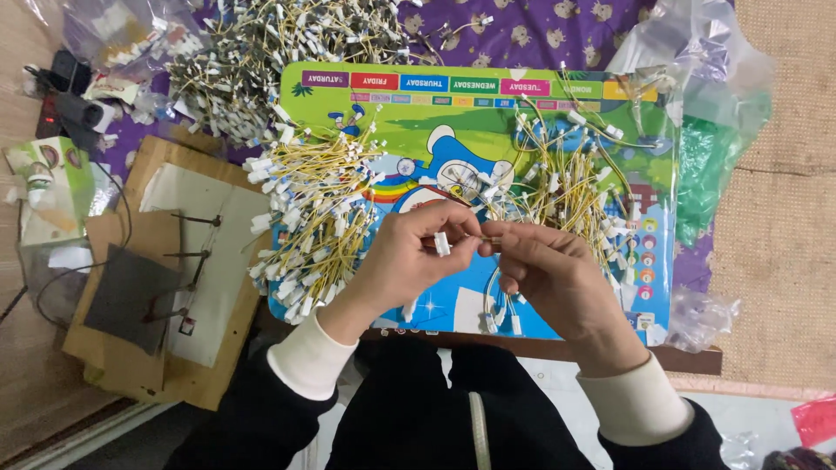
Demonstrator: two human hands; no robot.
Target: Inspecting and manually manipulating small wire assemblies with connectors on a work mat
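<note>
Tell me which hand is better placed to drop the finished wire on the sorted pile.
Left, probably. The left hand pinches the white connector and sits right beside the sorted pile. The right hand holds the wire end and would have to cross over.

Wire (488, 238) tip hidden between fingers (509, 248); red bag (817, 419) cut by right edge.

Coloured rectangular day labels (475, 84) ran along my cartoon board's far edge; a green-and-white carton (48, 187) stood left; clear plastic bags (705, 61) lay right.
</note>
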